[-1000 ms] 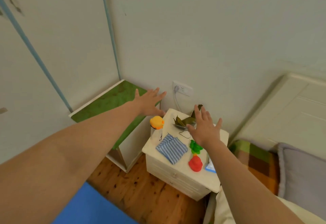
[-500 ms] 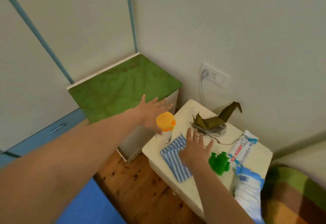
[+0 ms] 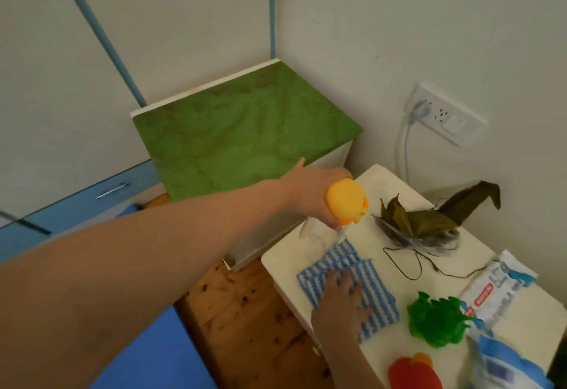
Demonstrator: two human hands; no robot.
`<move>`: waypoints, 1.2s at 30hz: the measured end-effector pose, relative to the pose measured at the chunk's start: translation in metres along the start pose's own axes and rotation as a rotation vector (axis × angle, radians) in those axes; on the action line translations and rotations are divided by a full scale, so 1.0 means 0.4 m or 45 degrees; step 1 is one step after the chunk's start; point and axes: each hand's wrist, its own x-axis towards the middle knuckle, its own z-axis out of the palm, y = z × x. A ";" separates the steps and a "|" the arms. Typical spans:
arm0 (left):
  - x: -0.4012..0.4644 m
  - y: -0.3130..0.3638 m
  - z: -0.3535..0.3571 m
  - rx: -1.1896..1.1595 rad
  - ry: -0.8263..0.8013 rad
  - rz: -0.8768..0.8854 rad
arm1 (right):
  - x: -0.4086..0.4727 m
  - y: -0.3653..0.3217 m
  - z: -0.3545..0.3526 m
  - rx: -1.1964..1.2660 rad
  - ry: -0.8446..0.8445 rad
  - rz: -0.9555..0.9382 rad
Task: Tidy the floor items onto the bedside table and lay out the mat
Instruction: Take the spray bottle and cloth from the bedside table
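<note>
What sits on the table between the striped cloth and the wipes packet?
In the head view, the green toy sits between the striped cloth and the wipes packet, on the bedside table; a dark string trails farther back.

The left arm reached far out, bare and almost straight. The left hand (image 3: 310, 195) was at the end of it, with its fingers (image 3: 333, 223) curled around a bottle (image 3: 322, 235). The right hand (image 3: 340, 306) lay palm down, with its fingers spread flat on a striped cloth (image 3: 371, 284).
</note>
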 end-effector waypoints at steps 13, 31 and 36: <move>-0.114 -0.030 -0.190 -0.054 0.251 -0.139 | -0.084 -0.027 -0.269 -0.018 0.194 -0.354; -1.170 -0.035 -0.946 0.156 0.895 -1.194 | -0.876 -0.670 -1.083 -0.006 0.774 -1.492; -1.568 0.050 -0.922 0.166 1.015 -1.544 | -1.150 -0.827 -0.999 -0.022 0.728 -1.818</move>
